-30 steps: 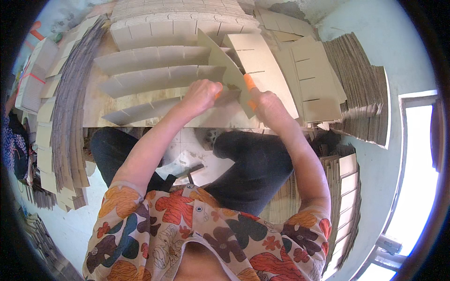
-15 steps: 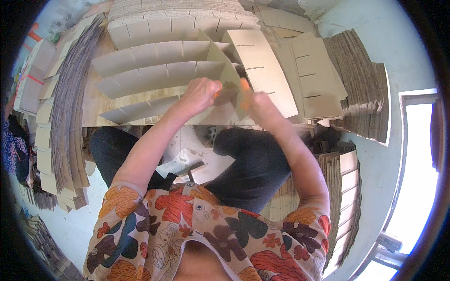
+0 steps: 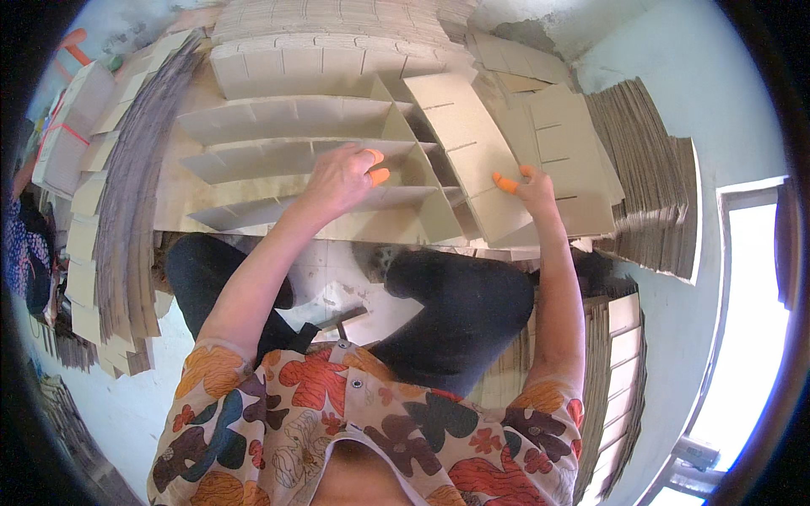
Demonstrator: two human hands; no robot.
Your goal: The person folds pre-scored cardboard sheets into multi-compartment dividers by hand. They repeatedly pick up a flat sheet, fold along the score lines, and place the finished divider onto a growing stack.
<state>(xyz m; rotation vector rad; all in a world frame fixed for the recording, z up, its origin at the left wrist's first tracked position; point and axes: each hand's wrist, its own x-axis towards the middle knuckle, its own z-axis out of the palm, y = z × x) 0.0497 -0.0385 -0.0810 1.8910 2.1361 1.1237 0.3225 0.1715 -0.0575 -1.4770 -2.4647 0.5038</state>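
Observation:
Orange covers show on fingertips of both hands. My left hand (image 3: pixel 339 179) hovers over the near upright cardboard strips, its thumb and forefinger apart with nothing visible between them. Several long slotted strips, one of them the middle strip (image 3: pixel 245 160), stand on edge in rows. A cross strip (image 3: pixel 445 211) runs through their right ends, forming a partition grid. My right hand (image 3: pixel 537 194) is at the right edge of a flat slotted cardboard strip (image 3: pixel 472 139), the thumb on its face and the fingers curled at its edge; their undersides are hidden.
Stacked cardboard strips line the left side (image 3: pixel 139 177), the back (image 3: pixel 337 29) and the right (image 3: pixel 641 169). More flat slotted sheets (image 3: pixel 565 139) lie beside my right hand. A white box with a red band (image 3: pixel 76 135) is at far left. My knees are below the table edge.
My hands have come off the cross strip, which now sits lower among the rows. The right hand has moved right to the flat strip; the left has drawn slightly left and its fingers have opened.

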